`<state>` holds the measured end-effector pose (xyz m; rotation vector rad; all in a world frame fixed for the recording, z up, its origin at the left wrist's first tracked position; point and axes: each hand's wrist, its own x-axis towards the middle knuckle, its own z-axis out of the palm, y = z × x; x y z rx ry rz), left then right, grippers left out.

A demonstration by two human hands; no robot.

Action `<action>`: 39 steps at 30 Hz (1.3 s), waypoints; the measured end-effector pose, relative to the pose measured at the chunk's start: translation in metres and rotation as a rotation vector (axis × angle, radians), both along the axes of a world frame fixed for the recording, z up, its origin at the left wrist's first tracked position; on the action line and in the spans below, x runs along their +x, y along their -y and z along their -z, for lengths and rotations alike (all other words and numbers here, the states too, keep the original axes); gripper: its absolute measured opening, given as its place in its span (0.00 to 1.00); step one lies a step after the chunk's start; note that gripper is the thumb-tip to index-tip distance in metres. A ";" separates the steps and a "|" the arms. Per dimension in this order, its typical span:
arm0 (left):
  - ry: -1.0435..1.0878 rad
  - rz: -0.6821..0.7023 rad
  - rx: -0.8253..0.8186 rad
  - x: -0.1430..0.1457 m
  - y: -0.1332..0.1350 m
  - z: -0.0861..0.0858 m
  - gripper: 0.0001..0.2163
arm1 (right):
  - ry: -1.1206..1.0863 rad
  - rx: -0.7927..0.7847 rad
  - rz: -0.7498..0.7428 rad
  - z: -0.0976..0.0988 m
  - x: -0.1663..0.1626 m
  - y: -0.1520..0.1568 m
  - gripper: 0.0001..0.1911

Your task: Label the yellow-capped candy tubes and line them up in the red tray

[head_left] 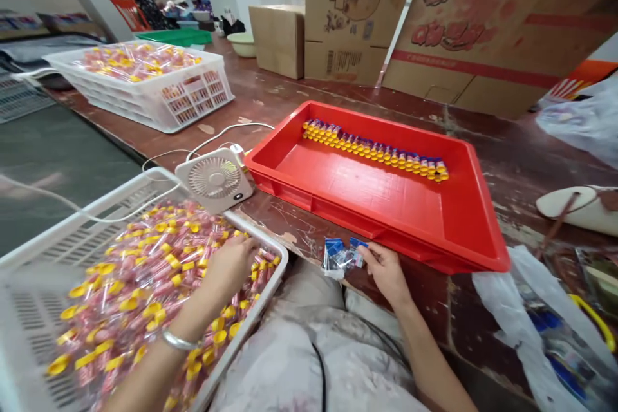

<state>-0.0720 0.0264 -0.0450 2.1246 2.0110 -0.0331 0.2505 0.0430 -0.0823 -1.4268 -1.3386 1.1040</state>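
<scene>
My left hand [230, 265] reaches into a white plastic basket [72, 222] heaped with several pink wrapped sticks with yellow caps [140, 290]; its fingers curl down among them. My right hand [386, 268] pinches a small stack of clear bags with blue tops [342, 254] at the table edge, just in front of a red tray [386, 196]. A single row of yellow-capped sticks with blue labels [374, 149] lies along the tray's far wall.
A small white fan [215, 179] with its cord stands between basket and tray. Another white basket of sticks [145, 80] sits far left. Cardboard boxes [434, 19] line the back. Plastic bags [545, 328] lie at the right.
</scene>
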 end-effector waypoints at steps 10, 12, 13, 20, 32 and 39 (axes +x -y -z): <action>-0.233 -0.053 -0.237 -0.030 0.015 0.038 0.17 | -0.134 -0.003 0.073 0.014 0.001 -0.003 0.15; -0.232 -0.054 -0.230 -0.028 0.015 0.040 0.16 | -0.163 -0.014 0.097 0.014 -0.001 -0.003 0.16; -0.228 -0.054 -0.230 -0.026 0.015 0.042 0.16 | -0.175 -0.020 0.111 0.015 -0.002 -0.004 0.16; -0.103 -0.074 -0.240 -0.027 0.013 0.041 0.11 | -0.284 -0.046 0.144 0.015 -0.002 -0.002 0.16; 1.475 -0.404 -0.288 0.005 0.019 -0.046 0.15 | -0.704 -0.144 0.187 -0.031 -0.034 0.009 0.17; 1.684 -0.410 -0.483 0.083 0.025 -0.034 0.26 | -0.896 -0.218 0.298 -0.045 -0.050 0.015 0.19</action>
